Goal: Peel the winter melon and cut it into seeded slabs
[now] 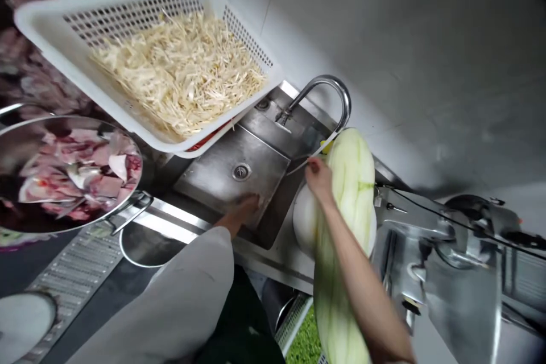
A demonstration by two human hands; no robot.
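My left hand [246, 205] reaches down into the steel sink [222, 173] and lies flat on its floor near the drain [241, 171], holding nothing. My right hand [318, 177] is closed on a thin knife [311, 154] whose blade points up towards the tap. A long, pale green peeled melon [352, 182] lies along and behind my right forearm. It rests partly on a round white thing [301, 222] beside the sink. The melon's near end runs out of the bottom of the picture.
A white plastic basket [51, 23] of pale shredded strips overhangs the sink's left side. A steel bowl [128, 196] of raw meat pieces sits at left. The curved tap [333, 88] stands behind the sink. A steel slicing machine [439, 250] is at right, a white plate [21, 321] lower left.
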